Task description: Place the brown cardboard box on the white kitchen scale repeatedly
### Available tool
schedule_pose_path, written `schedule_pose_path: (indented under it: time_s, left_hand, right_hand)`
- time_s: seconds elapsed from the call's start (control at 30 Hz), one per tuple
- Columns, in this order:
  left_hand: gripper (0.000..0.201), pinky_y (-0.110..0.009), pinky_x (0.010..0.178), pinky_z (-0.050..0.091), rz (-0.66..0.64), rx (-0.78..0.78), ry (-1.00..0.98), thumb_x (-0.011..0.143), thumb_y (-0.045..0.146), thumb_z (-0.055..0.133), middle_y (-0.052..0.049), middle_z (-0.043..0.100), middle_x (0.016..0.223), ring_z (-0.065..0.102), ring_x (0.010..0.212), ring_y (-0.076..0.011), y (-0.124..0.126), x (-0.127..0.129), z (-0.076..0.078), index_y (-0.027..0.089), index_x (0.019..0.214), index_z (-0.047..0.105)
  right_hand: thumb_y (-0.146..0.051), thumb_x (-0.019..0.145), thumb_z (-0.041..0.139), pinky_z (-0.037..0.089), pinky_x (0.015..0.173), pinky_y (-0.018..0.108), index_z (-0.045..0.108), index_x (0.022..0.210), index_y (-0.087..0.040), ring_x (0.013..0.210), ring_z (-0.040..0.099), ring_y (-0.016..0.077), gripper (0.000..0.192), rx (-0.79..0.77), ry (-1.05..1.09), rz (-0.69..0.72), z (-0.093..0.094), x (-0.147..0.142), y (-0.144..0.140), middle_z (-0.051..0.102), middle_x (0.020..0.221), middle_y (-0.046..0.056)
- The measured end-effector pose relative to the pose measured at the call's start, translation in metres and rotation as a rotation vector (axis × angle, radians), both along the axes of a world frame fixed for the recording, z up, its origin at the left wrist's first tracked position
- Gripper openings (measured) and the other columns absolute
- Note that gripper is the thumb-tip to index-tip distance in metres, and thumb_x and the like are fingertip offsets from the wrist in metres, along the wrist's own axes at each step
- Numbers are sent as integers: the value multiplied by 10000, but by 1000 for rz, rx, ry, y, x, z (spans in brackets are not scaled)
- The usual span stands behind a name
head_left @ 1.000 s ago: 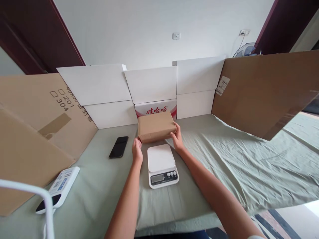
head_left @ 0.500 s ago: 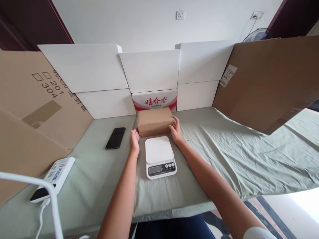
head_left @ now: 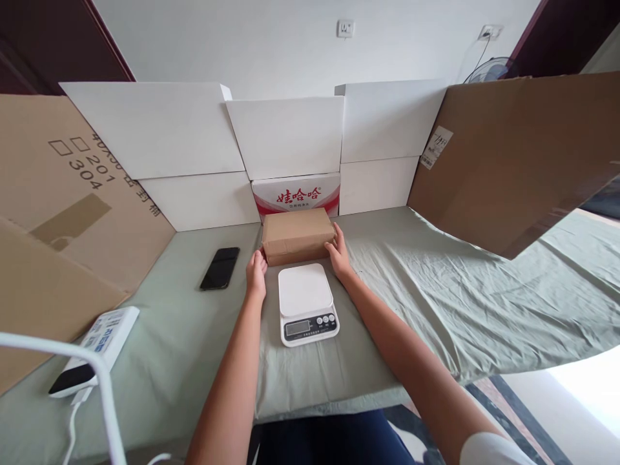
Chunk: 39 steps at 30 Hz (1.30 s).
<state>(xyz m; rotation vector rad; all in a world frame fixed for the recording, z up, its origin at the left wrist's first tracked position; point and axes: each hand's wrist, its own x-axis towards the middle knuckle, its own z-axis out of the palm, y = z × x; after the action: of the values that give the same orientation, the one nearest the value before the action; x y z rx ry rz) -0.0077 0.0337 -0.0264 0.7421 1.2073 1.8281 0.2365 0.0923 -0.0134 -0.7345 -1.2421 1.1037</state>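
Note:
A brown cardboard parcel [head_left: 296, 234] lies on the green sheet just behind a small white kitchen scale [head_left: 306, 303]. My left hand [head_left: 256, 274] grips the parcel's near left corner. At the parcel's right end, my right hand [head_left: 338, 255] presses against the side. The parcel rests low, against a red-and-white printed box [head_left: 295, 194] behind it. The scale's platform is bare and its display faces me.
A black phone [head_left: 219, 267] lies left of the parcel. A white device [head_left: 95, 349] with a cable sits at the near left, by a white curved bar [head_left: 92, 381]. White boxes [head_left: 159, 129] and large brown cardboard sheets [head_left: 508, 155] wall the back and sides.
The parcel has come down from slightly raised to resting on the sheet behind the scale, with both hands staying on its ends. The view has tilted a little downward.

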Motion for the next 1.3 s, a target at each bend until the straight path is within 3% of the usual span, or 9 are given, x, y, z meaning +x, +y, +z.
schedule_pose_path:
  time_s: [0.2,0.33,0.53,0.67,0.77,0.83,0.97,1.1,1.3]
  left_hand:
    - [281,-431,1201,462,-28,35,-41,943,409,721,-140,677,1463,602,1424,-265,-1,-5,1,227,1156,746]
    - [279,-430,1200,462,-4,50,-36,843,258,826,-127,691,1423,611,1411,-257,-2,-5,2,247,1109,742]
    - [285,-372,1180,469,30,46,-252,836,91,769,-97,722,1350,637,1365,-201,-3,-9,10,237,1077,725]
    - [172,-278,996,551,13,62,-404,890,131,754,-65,770,1142,730,1125,-146,-5,-18,17,235,1011,688]
    - [125,-178,653,506,6,84,-470,952,250,733,-6,707,825,673,704,-76,-9,-25,24,217,883,634]
    - [332,-180,488,387,-15,88,-489,990,338,690,47,525,601,474,474,-56,-12,-28,27,203,730,534]
    - [647,-212,397,256,-71,111,-499,995,444,657,83,203,477,232,382,-57,-22,-31,31,212,603,197]
    - [619,-208,373,206,-63,58,-529,983,305,628,88,153,458,172,364,-52,-25,-33,31,211,645,119]
    - [528,-218,346,140,-67,-12,-536,853,43,569,110,86,462,127,341,-54,-18,-33,30,232,664,114]
  right_hand:
    - [-356,833,623,378,1264,536,430,1572,-339,1473,521,284,764,-163,103,-28,-2,7,6,591,1555,55]
    - [-337,804,656,421,1231,495,534,1488,-345,1389,586,267,695,-197,156,-17,-4,7,10,667,1461,26]
    - [-279,745,696,563,992,326,677,1180,-313,1126,703,187,438,-385,440,-50,-2,10,19,717,1250,-1]
    - [-364,799,634,605,852,324,619,1056,-296,976,724,183,266,-460,546,-66,3,21,23,698,1042,14]
    - [-429,834,584,620,768,364,581,959,-275,852,720,203,198,-500,600,-11,8,29,22,665,878,26]
    - [-435,853,566,600,683,346,538,864,-265,720,675,187,173,-513,628,20,11,32,21,609,750,8]
    - [-358,900,540,452,493,242,318,686,-249,471,418,116,327,-515,660,47,15,34,18,360,531,-67]
    - [-230,921,570,305,402,207,146,692,-247,409,206,87,483,-528,647,55,17,35,16,179,472,-109]
    - [-103,913,585,174,323,195,100,719,-268,381,84,71,547,-565,589,92,23,35,16,53,465,-145]
